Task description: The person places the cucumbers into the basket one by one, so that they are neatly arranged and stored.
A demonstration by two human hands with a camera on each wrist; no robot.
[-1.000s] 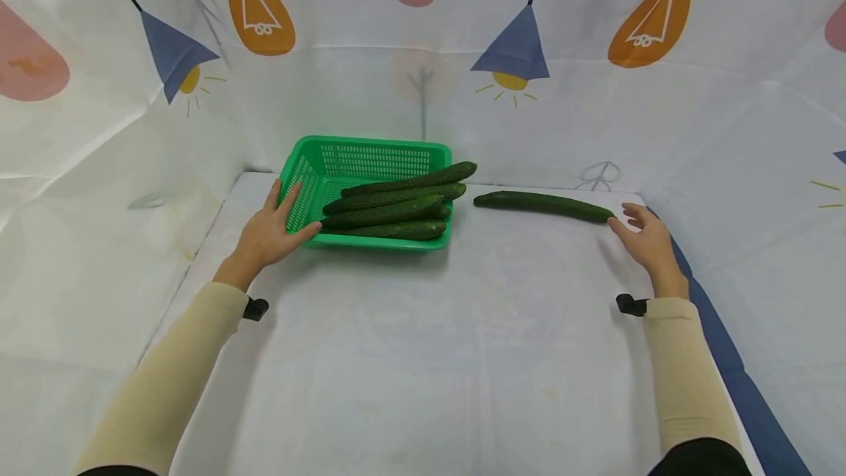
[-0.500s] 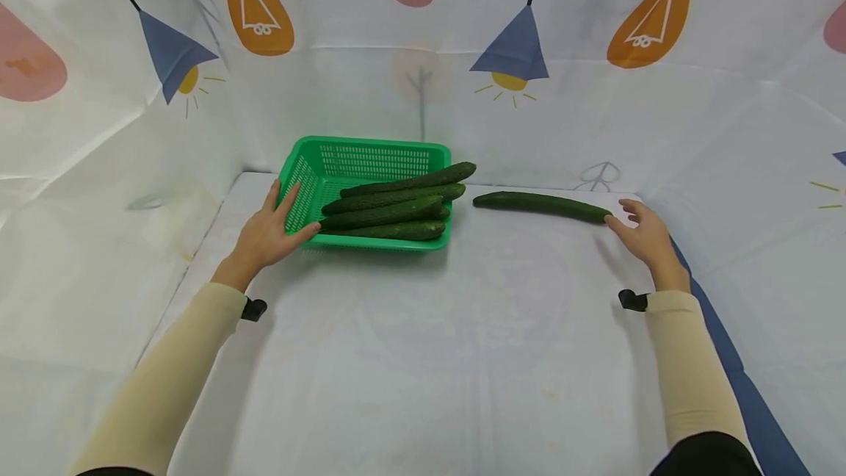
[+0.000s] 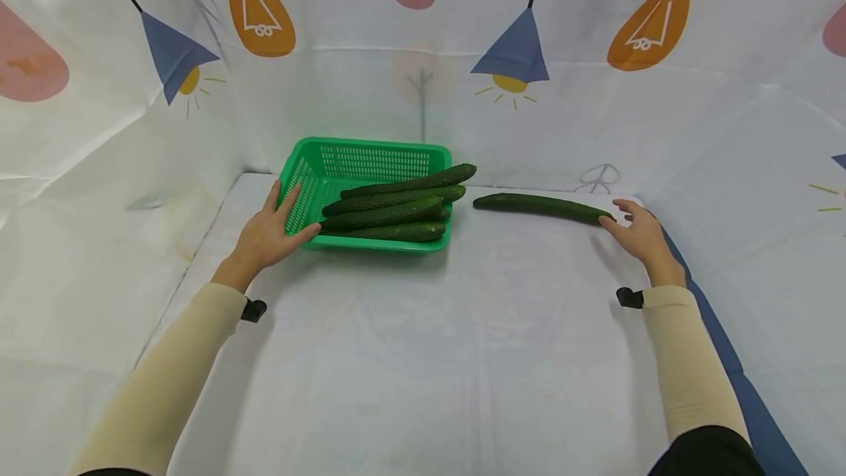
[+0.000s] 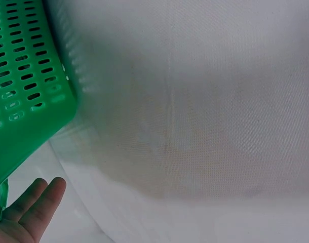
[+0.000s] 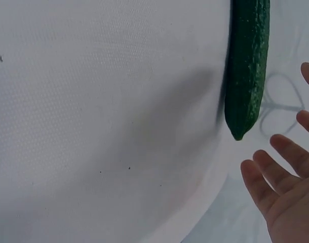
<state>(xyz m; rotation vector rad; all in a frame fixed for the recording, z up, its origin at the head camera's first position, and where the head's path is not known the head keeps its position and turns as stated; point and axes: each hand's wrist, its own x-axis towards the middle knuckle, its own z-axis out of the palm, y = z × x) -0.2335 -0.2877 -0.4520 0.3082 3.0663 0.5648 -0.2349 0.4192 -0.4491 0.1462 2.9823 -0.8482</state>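
In the head view a green plastic basket [image 3: 370, 242] sits toward the back of the table with several cucumbers [image 3: 390, 214] lying in its right part. My left hand [image 3: 264, 236] touches the basket's left end, fingers spread and thumb along the near rim. Two straight fingers [image 4: 43, 207] show beside the basket wall in the left wrist view. To the basket's right, a single cucumber [image 3: 538, 204] lies on the table. My right hand [image 3: 644, 237] is by its right end. In the right wrist view, the fingers are spread, apart from the cucumber's tip.
The table [image 3: 463, 344] has a white cover. A white curtain [image 3: 357, 87] printed with lamps and bulbs rises directly behind the basket and continues down both sides. A blue strip [image 3: 747, 380] runs along the table's right edge.
My right hand has shifted slightly left, closer over the right end of the single cucumber. The left hand, basket and cucumbers stay where they were.
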